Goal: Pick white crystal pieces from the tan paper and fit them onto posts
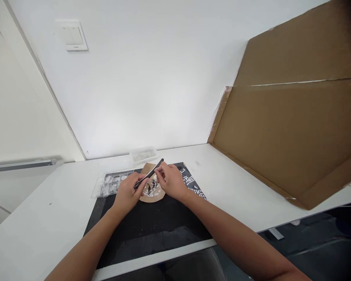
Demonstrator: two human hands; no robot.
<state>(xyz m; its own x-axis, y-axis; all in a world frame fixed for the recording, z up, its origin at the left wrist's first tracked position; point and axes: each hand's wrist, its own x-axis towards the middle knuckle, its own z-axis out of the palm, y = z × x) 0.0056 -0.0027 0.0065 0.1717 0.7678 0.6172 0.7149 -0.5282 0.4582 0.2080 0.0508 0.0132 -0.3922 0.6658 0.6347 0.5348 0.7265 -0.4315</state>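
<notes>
My left hand (131, 191) is closed on the lower end of a slim black strip (149, 175), thumb and fingers pinching it. The strip slants up to the right, and a pale line shows along part of it. My right hand (171, 179) pinches at its upper part; any small piece between those fingertips is hidden. Under both hands lies a tan, rounded sheet (152, 200) with small white and black pieces (152, 188) scattered on it. It rests on a black mat (152, 222).
A clear compartment box (108, 185) lies left of my left hand. Behind stands a small translucent tray (143, 155). Many small white pieces (193, 183) cover the mat's right side. A large opened cardboard box (286, 132) stands on the white table (222, 183) at right, near the wall.
</notes>
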